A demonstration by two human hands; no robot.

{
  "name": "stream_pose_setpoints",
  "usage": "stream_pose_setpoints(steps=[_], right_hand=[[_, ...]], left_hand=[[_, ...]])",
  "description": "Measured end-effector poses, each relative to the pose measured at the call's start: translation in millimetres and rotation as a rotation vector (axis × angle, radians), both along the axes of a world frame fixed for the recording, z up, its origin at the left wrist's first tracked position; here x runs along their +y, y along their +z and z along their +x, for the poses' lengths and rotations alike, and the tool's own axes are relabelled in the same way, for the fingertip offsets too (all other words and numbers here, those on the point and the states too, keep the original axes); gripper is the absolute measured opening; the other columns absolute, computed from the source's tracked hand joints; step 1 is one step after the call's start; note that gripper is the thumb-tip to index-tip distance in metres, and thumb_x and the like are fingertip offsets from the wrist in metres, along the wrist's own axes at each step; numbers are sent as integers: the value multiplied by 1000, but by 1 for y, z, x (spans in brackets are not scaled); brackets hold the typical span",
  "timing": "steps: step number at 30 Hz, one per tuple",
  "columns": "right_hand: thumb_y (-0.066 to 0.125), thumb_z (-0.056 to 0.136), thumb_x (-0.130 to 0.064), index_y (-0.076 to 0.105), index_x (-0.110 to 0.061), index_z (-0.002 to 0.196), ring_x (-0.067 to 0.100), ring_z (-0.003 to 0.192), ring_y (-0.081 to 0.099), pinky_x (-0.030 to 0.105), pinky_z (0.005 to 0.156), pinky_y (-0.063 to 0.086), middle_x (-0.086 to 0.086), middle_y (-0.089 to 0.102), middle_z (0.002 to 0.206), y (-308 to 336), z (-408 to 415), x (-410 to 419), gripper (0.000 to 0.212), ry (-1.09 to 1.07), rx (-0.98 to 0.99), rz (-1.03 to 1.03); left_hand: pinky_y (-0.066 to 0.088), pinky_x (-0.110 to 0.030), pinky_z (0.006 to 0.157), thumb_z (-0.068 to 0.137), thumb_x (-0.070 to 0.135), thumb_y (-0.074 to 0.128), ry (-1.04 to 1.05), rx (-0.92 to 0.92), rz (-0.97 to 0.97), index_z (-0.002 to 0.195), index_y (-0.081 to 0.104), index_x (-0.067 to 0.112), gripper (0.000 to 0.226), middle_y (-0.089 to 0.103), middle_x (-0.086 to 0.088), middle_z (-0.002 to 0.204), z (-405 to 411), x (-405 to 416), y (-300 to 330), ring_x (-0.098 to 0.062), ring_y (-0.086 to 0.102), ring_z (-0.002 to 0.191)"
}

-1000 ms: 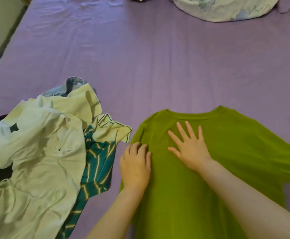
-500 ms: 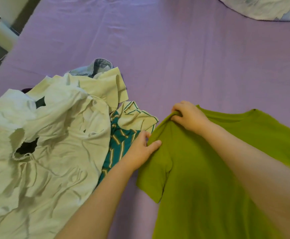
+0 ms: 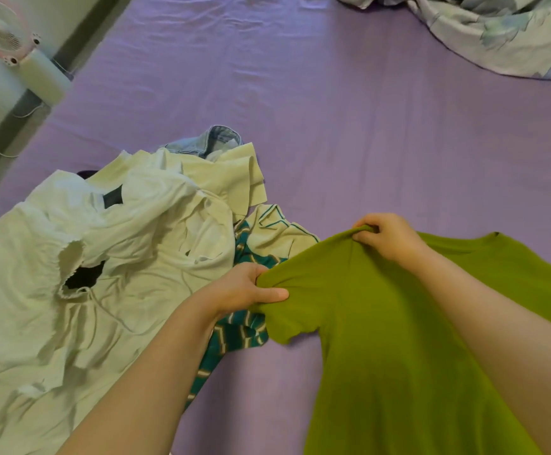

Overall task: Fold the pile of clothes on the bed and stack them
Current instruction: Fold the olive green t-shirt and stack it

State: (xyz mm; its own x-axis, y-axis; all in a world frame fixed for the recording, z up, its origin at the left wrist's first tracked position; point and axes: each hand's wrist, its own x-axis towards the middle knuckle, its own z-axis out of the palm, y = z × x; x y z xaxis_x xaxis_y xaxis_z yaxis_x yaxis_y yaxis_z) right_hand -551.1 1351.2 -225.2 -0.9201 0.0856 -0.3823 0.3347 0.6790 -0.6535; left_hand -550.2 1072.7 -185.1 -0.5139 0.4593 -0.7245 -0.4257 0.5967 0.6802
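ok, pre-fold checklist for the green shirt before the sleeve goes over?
1. Left hand grips the sleeve of the green shirt: ok.
2. Right hand pinches the shoulder near the collar: ok.
3. Shirt body flat on the purple sheet: mostly ok; its lower part is out of view, cannot tell.
4. Sleeve clear of the striped teal shirt: not ok, they overlap.
5. Unfolded pile apart from the fold area: ok.

green t-shirt (image 3: 398,339): matt, fine-knit cloth. bed sheet (image 3: 366,126): smooth purple cloth, faint creases. white garment (image 3: 54,290): thin, crumpled cloth. teal striped top (image 3: 234,333): knit. fan (image 3: 1,31): glossy plastic.
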Motion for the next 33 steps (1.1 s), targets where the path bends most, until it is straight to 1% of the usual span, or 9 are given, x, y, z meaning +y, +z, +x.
stream_pose_setpoints(steps=[4, 11, 14, 16, 19, 21, 23, 29, 33], right_hand=[[69, 84, -15, 66, -8, 93, 20, 81, 52, 30, 69, 37, 5, 60, 82, -7, -2, -3, 12, -93, 48, 40], [65, 86, -14, 70, -8, 99, 31, 97, 61, 31, 77, 38, 16, 70, 99, -16, -13, -20, 15, -137, 136, 138], [66, 85, -11, 71, -6, 97, 32, 99, 62, 32, 79, 36, 18, 70, 100, -21, -22, -37, 14, -256, 191, 128], [64, 85, -7, 71, -4, 99, 32, 102, 62, 31, 82, 35, 18, 70, 103, -26, -22, -46, 17, -288, 186, 87], [64, 85, -4, 60, -3, 124, 32, 124, 49, 29, 103, 29, 18, 57, 129, -32, -7, -54, 39, -103, 154, 105], [67, 84, -11, 45, -10, 140, 32, 140, 27, 35, 115, 19, 17, 37, 148, -35, 17, -56, 60, 36, 145, 192], [69, 83, -19, 39, -17, 144, 32, 144, 17, 42, 116, 20, 14, 26, 154, -37, 54, -61, 68, 86, 145, 277], [80, 74, -18, 60, -11, 128, 42, 129, 44, 60, 103, 36, 23, 48, 139, -51, 147, -81, 58, 45, 156, 480], [59, 91, -35, 40, -23, 144, 35, 143, 22, 53, 113, 19, 15, 27, 154, -53, 157, -85, 57, 90, 54, 557]], left_hand=[[53, -25, 65, 76, 33, 77, 65, 78, -37, 86, 64, 14, 24, 70, -1, 80, -1, -5, 0, -11, 68, 71], [45, -22, 54, 83, 34, 72, 91, 114, -163, 80, 61, 16, 21, 63, 0, 75, -24, -41, 1, -12, 60, 67], [41, -32, 62, 80, 36, 73, 281, 389, -434, 74, 54, 15, 30, 58, -2, 76, -31, -50, -20, -20, 56, 75], [41, -34, 66, 82, 38, 70, 279, 510, -562, 78, 55, 17, 26, 58, 0, 80, -24, -44, -35, -21, 57, 81], [42, -31, 72, 84, 36, 69, 249, 606, -552, 97, 61, 24, 20, 58, 2, 101, -5, -31, -54, -18, 57, 95], [46, -33, 84, 81, 36, 72, 268, 634, -496, 117, 58, 22, 42, 56, 3, 113, 7, -28, -60, -16, 54, 106], [44, -34, 93, 81, 30, 73, 316, 641, -451, 128, 52, 19, 52, 55, 3, 119, 17, -28, -62, -15, 51, 112], [37, -28, 68, 93, 24, 57, 674, 673, -456, 97, 62, 21, 7, 62, 3, 90, 18, -37, -49, -19, 57, 87], [38, -30, 65, 95, 26, 53, 642, 742, -507, 95, 53, 23, 3, 58, 4, 89, 19, -37, -47, -18, 54, 82]])
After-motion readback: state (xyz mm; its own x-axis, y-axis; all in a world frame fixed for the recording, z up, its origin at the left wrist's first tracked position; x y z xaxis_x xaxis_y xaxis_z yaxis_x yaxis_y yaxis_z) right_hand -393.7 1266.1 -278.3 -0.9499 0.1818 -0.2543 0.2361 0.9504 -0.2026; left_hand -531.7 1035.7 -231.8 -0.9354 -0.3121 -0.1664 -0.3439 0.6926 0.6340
